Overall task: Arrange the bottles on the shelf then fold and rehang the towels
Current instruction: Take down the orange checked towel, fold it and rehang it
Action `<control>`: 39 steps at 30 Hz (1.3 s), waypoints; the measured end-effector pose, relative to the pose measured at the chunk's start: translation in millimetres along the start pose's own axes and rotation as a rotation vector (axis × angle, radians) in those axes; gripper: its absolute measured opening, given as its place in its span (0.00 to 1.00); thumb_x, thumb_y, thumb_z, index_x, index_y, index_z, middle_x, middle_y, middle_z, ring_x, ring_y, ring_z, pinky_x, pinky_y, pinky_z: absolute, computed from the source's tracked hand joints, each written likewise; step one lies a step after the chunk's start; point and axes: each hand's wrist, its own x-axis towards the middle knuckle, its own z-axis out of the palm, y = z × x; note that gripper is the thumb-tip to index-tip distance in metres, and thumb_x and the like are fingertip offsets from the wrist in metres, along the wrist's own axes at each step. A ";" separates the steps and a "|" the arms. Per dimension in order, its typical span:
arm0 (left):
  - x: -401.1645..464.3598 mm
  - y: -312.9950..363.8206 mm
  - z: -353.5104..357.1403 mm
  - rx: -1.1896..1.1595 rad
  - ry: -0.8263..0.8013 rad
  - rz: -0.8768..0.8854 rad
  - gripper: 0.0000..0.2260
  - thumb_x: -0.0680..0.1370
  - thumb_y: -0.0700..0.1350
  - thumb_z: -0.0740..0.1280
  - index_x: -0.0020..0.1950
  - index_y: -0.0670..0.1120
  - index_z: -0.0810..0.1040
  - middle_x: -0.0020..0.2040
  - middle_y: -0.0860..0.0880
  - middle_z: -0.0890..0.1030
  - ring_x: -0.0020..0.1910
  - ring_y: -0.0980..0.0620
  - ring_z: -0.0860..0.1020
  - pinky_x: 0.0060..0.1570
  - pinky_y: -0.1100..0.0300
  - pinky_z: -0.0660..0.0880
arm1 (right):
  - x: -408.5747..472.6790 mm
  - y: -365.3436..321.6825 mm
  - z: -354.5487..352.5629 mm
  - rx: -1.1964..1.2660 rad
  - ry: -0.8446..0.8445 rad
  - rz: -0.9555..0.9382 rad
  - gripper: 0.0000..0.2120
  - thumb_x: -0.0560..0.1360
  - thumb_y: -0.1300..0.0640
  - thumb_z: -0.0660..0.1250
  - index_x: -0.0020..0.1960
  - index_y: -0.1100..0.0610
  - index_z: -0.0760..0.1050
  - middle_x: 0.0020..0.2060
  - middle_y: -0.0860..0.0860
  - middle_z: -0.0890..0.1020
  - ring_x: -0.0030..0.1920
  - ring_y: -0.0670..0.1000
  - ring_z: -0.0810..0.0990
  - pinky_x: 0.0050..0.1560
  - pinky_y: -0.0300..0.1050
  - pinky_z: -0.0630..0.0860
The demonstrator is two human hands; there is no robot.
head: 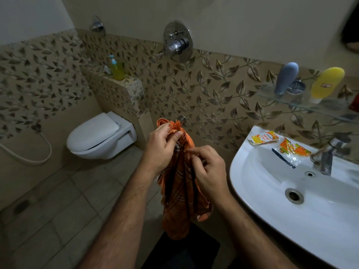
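Frayed woven cloth towel (180, 183), glossy white ceramic basin (272, 200), clear glass shelf (303, 105).

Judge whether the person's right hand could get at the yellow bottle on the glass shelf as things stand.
Probably not straight away: the right hand pinches the orange towel. The path to the yellow bottle looks open above the sink.

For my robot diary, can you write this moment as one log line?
step: folding | orange towel: bunched, hanging | left hand: grips top | right hand: pinches edge
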 end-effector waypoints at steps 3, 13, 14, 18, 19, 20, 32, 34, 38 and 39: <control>-1.5 -1.0 2.1 0.021 0.016 -0.005 0.12 0.80 0.44 0.66 0.37 0.54 0.70 0.36 0.54 0.75 0.36 0.63 0.73 0.36 0.72 0.67 | -0.2 -3.8 2.3 -0.012 -0.057 -0.002 0.11 0.73 0.62 0.63 0.47 0.53 0.83 0.41 0.46 0.78 0.44 0.45 0.78 0.44 0.44 0.76; -5.6 3.8 3.2 0.023 0.023 -0.007 0.11 0.79 0.43 0.66 0.38 0.52 0.71 0.36 0.55 0.75 0.36 0.61 0.74 0.37 0.73 0.67 | 0.3 0.3 2.2 0.041 -0.048 0.115 0.06 0.77 0.54 0.64 0.45 0.51 0.79 0.42 0.44 0.77 0.46 0.44 0.77 0.45 0.40 0.75; -6.0 4.8 3.1 0.023 0.020 -0.007 0.11 0.79 0.43 0.66 0.38 0.53 0.71 0.36 0.55 0.75 0.36 0.62 0.74 0.37 0.73 0.67 | 0.9 0.9 1.9 0.073 -0.065 0.133 0.09 0.77 0.52 0.63 0.41 0.51 0.79 0.40 0.46 0.77 0.44 0.45 0.77 0.44 0.43 0.75; -7.8 6.5 3.5 0.016 0.040 -0.029 0.10 0.80 0.44 0.66 0.38 0.53 0.72 0.37 0.54 0.76 0.37 0.63 0.74 0.37 0.74 0.67 | 6.3 -2.3 -0.9 0.222 -0.119 0.258 0.22 0.81 0.50 0.58 0.30 0.56 0.75 0.28 0.53 0.77 0.32 0.54 0.76 0.36 0.55 0.74; -8.0 6.9 4.2 0.012 0.043 -0.037 0.10 0.80 0.44 0.66 0.38 0.52 0.71 0.37 0.53 0.76 0.37 0.62 0.74 0.37 0.74 0.67 | 7.2 -3.2 -1.7 0.214 -0.115 0.290 0.22 0.81 0.50 0.60 0.31 0.55 0.75 0.26 0.52 0.77 0.30 0.52 0.76 0.36 0.52 0.75; -8.3 7.5 5.1 0.009 0.046 -0.043 0.11 0.80 0.44 0.65 0.38 0.53 0.71 0.37 0.53 0.76 0.36 0.62 0.74 0.36 0.74 0.67 | 7.2 -3.0 -1.9 0.176 -0.114 0.314 0.19 0.81 0.51 0.62 0.33 0.55 0.76 0.27 0.51 0.79 0.30 0.50 0.78 0.37 0.50 0.77; -7.2 13.9 4.9 0.014 -0.001 0.020 0.12 0.80 0.45 0.65 0.37 0.51 0.70 0.34 0.53 0.75 0.34 0.59 0.73 0.35 0.68 0.68 | 9.6 3.2 2.8 -0.174 -0.032 0.289 0.12 0.77 0.49 0.68 0.59 0.49 0.76 0.41 0.41 0.82 0.40 0.42 0.81 0.46 0.47 0.83; -6.1 15.5 2.8 -0.004 -0.012 0.020 0.12 0.80 0.44 0.65 0.37 0.52 0.71 0.34 0.54 0.75 0.35 0.60 0.74 0.36 0.70 0.69 | 10.9 4.0 2.8 -0.162 -0.021 0.252 0.14 0.77 0.49 0.67 0.62 0.50 0.77 0.49 0.44 0.84 0.47 0.42 0.82 0.50 0.45 0.82; -2.8 14.1 0.3 -0.055 -0.072 -0.006 0.09 0.80 0.45 0.65 0.41 0.45 0.76 0.38 0.49 0.80 0.40 0.54 0.78 0.41 0.62 0.74 | 13.2 3.8 2.3 -0.095 0.002 0.179 0.13 0.77 0.47 0.66 0.60 0.49 0.79 0.46 0.38 0.82 0.46 0.40 0.82 0.47 0.41 0.82; -2.0 13.2 0.1 -0.062 -0.085 -0.002 0.09 0.80 0.45 0.65 0.42 0.44 0.77 0.39 0.48 0.80 0.40 0.53 0.79 0.42 0.61 0.75 | 14.1 3.8 2.8 -0.092 0.005 0.173 0.12 0.78 0.48 0.67 0.59 0.49 0.80 0.44 0.37 0.81 0.45 0.39 0.82 0.46 0.41 0.82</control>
